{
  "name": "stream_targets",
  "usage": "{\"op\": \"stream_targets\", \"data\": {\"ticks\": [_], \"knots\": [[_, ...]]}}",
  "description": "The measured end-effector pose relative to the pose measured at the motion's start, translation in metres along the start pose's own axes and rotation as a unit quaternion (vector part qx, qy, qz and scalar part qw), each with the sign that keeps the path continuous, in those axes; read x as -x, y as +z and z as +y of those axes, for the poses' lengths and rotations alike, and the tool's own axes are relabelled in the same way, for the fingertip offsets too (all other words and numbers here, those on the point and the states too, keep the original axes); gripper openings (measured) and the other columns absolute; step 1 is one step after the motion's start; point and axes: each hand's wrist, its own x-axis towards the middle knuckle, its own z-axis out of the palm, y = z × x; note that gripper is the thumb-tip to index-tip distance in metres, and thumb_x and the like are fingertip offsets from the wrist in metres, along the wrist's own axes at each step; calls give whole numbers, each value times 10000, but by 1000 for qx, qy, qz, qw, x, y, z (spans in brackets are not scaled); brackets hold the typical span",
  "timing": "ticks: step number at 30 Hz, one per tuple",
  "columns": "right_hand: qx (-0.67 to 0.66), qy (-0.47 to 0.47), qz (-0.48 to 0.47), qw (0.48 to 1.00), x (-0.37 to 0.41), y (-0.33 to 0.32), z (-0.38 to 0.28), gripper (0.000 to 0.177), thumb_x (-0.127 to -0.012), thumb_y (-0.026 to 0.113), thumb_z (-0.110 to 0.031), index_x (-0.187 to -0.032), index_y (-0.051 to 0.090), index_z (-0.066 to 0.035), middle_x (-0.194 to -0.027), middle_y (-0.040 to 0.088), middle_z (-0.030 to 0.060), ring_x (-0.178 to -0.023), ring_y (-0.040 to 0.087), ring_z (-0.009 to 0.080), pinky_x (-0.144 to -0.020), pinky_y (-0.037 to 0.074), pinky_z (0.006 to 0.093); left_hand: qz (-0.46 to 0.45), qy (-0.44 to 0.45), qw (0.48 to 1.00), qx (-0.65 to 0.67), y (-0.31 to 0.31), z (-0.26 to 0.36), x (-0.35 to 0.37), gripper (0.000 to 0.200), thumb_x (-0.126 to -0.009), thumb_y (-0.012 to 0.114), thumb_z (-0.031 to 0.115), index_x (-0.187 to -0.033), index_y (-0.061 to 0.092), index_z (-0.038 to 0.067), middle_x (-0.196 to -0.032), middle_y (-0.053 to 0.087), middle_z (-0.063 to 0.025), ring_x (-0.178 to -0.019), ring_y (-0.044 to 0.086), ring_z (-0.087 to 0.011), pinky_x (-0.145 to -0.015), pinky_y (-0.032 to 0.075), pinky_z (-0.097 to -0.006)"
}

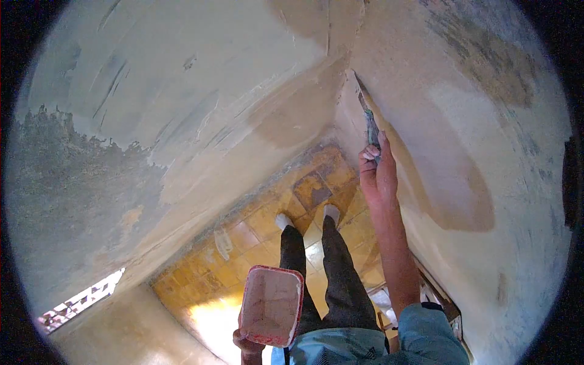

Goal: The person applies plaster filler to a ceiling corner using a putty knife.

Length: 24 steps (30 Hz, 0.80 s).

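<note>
My right hand (377,161) is wrapped round the handle of a putty knife (369,115), arm stretched forward. The knife's blade reaches up to the wall corner, its tip right at the plaster near the joint. Low in front of my body, my left hand (248,342) grips a red-rimmed rectangular tub (272,304) by its lower left side. Pale plaster residue coats the inside of the tub. Around the blade, the right wall (438,140) shows a damp brownish patch with a lighter area inside it.
The left wall (152,79) is patchy, with grey rough areas and scratches. Yellow-brown tiles (261,228) cover the floor under my feet. A bright lattice opening (82,301) is at lower left. Behind my right arm, some items (383,301) stand by the wall.
</note>
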Motion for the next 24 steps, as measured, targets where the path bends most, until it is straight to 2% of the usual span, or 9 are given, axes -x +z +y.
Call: {"op": "stream_targets", "data": {"ticks": [2,7,15,19,24], "knots": [[-4,-12,6,1000,6,-7,5,130,-948,512,-157,-1013,526,-45,-837,552,27,-585,456,38,-544,406,186,20,-8,1000,7,1,1,2,900,-639,617,381,-1375,293,-22,-1308,420,-226,-1160,460,-368,-959,401,-472],[57,-38,22,997,27,-19,3,154,-943,528,-193,-1008,538,-54,-863,574,30,-580,451,30,-552,406,187,24,10,1000,-10,-8,-2,-3,831,-675,536,424,-1336,338,-38,-1245,461,-230,-1106,483,-382,-918,411,-500],[97,-20,3,995,0,-2,1,195,-937,538,-210,-1028,541,-38,-879,582,48,-570,430,25,-526,392,185,27,35,997,-69,-12,-4,0,776,-733,407,493,-1274,411,-63,-1145,526,-235,-1021,519,-404,-851,427,-544],[67,-33,18,997,3,-25,-3,218,-938,539,-223,-1043,534,-31,-916,596,63,-560,427,29,-518,387,181,39,21,999,-26,-14,-3,0,777,-714,434,468,-1280,400,-64,-1158,516,-238,-1023,519,-406,-862,428,-535],[107,-12,27,994,14,-32,-2,215,-943,530,-225,-1048,525,-37,-879,586,48,-547,430,30,-509,384,178,21,10,1000,-4,-7,3,-4,791,-695,482,435,-1304,368,-58,-1199,488,-237,-1060,501,-397,-890,418,-520]]}}
